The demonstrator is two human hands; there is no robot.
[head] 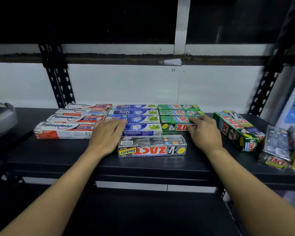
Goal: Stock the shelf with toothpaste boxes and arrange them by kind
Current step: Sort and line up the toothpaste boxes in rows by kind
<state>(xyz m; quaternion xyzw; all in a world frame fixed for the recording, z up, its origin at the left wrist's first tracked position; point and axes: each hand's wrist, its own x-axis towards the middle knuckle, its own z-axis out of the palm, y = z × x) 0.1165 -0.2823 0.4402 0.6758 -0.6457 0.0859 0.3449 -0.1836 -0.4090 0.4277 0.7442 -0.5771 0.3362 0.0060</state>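
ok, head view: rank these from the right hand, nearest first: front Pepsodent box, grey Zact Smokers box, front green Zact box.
1. Front green Zact box: touched by the right hand.
2. Grey Zact Smokers box: just left, shelf front.
3. Front Pepsodent box: far left.

Bare forearms (67, 182), left hand (107, 135), right hand (205, 132)

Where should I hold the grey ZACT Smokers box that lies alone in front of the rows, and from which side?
Take the grey ZACT Smokers box at its two short ends, which look free, coming from above. It lies flat with its long side along the shelf edge, and its far long face sits close to the front Safi box, so fingers probably find little room there.
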